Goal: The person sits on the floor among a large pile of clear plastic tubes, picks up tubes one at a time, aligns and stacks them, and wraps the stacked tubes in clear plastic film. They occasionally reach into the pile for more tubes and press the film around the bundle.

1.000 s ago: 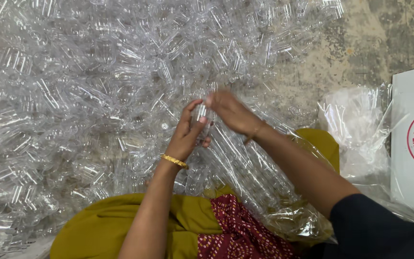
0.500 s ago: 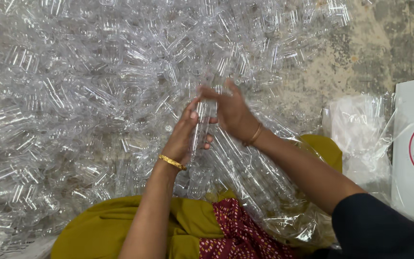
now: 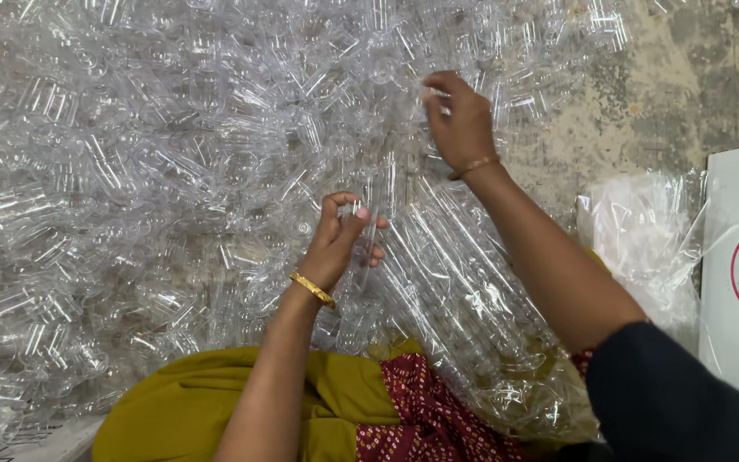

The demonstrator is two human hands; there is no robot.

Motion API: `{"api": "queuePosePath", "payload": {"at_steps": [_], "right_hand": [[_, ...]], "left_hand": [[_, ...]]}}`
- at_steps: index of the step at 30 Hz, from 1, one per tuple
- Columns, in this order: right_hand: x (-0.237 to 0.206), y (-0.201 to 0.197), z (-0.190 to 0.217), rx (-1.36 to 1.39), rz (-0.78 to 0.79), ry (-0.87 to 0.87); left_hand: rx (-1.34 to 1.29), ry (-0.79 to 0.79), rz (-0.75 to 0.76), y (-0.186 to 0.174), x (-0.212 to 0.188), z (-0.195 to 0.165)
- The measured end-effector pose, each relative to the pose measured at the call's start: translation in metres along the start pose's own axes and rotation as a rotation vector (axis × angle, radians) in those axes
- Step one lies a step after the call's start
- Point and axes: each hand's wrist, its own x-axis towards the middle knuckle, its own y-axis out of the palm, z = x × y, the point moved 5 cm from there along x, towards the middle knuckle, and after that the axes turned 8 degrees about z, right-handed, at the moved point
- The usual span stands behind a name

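I see a slim clear plastic tube (image 3: 368, 224) standing nearly upright in the left hand (image 3: 339, 244), pinched near its top by the thumb and fingers, its lower length hanging free below the palm. It is see-through, so its edges blur into the clutter behind. The right hand (image 3: 459, 120) reaches up into the wide heap of clear plastic tubes (image 3: 173, 154) that covers the floor ahead, fingertips touching one piece (which one, I cannot tell). The tubes lie jumbled at every angle.
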Motion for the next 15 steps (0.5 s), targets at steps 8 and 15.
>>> {"api": "queuePosePath", "payload": {"at_steps": [8, 15], "right_hand": [[-0.053, 0.054, -0.004, 0.353, 0.820, 0.318], [-0.014, 0.047, -0.008, -0.021, 0.110, -0.094]], "left_hand": [[0.054, 0.246, 0.247, 0.029, -0.010, -0.019], [-0.078, 0.137, 0.020, -0.001, -0.004, -0.001]]}}
